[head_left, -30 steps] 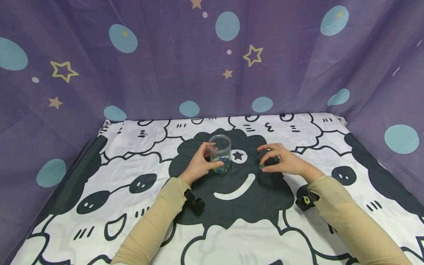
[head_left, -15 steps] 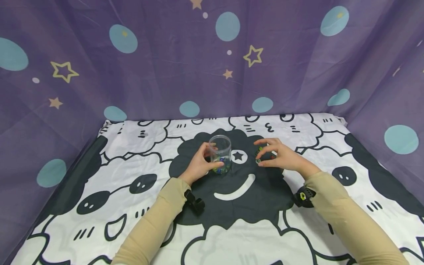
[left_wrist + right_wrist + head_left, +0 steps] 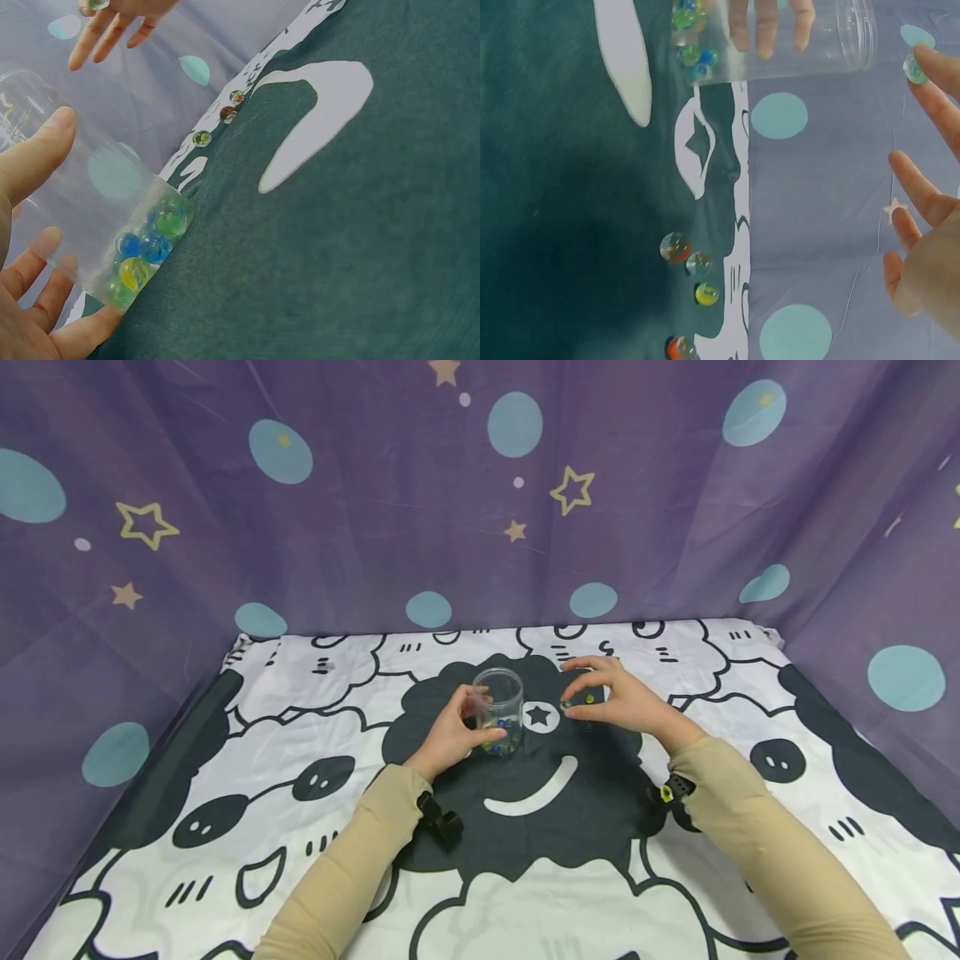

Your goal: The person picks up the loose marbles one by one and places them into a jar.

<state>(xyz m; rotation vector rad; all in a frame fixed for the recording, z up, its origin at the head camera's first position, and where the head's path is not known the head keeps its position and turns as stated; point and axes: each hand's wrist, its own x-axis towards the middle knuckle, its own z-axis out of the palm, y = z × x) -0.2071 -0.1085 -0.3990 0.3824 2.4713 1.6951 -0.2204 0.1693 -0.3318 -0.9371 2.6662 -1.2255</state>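
Note:
My left hand [image 3: 453, 732] grips a clear plastic jar [image 3: 510, 706] standing upright on the cloth. Its mouth is uncovered. Green, blue and yellow marbles [image 3: 156, 246] lie at the bottom of the jar, seen through its wall in the left wrist view. To the right of the jar, my right hand [image 3: 630, 700] is raised above the cloth. Between thumb and forefinger it pinches a pale green glass marble [image 3: 914, 69]. The hand's other fingers are spread apart. In the right wrist view, this marble is out beyond the jar's rim, apart from it.
Several loose marbles lie on the dark patch of the cloth below my right hand, among them a yellow one [image 3: 706, 294] and an orange-and-clear one [image 3: 675, 247]. A purple curtain [image 3: 375, 510] hangs behind the table, whose cloth [image 3: 555, 910] carries a cartoon print.
My right hand has risen from among the loose marbles and moved left toward the jar, carrying the pinched marble. The left hand and jar have stayed in place.

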